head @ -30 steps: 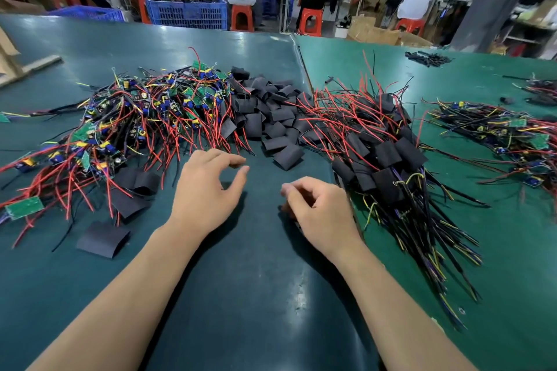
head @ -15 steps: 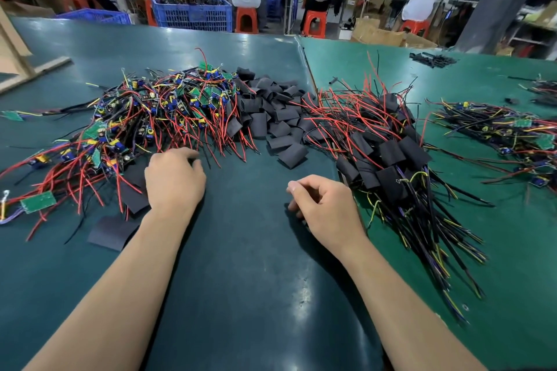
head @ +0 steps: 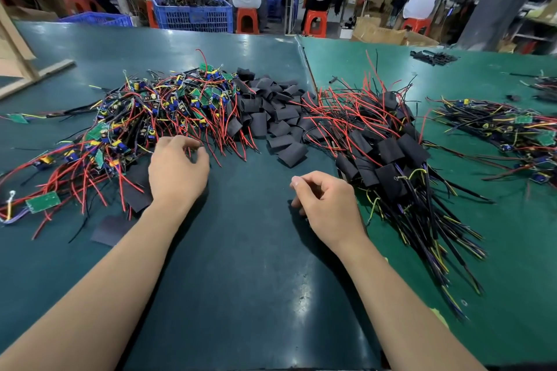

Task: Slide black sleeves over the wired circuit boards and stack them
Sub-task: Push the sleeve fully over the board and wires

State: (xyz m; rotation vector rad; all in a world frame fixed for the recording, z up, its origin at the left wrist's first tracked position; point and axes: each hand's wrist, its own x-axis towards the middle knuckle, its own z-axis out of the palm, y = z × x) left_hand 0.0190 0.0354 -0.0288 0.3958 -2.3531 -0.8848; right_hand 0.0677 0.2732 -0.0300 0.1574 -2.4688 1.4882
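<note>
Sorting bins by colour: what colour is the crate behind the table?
Blue, a slatted plastic crate, clearest in the head view.

Green table (head: 247, 280), wired boards (head: 144, 117), black sleeves (head: 271, 117), sleeved stack (head: 388, 159)

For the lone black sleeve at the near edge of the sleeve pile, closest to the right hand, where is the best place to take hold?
Probably pinch the sleeve across its near open end, coming from the person's side with the right hand. It lies flattened at the pile's front, its near edge clear on bare mat, while its far end runs under other sleeves and red wires.
</note>
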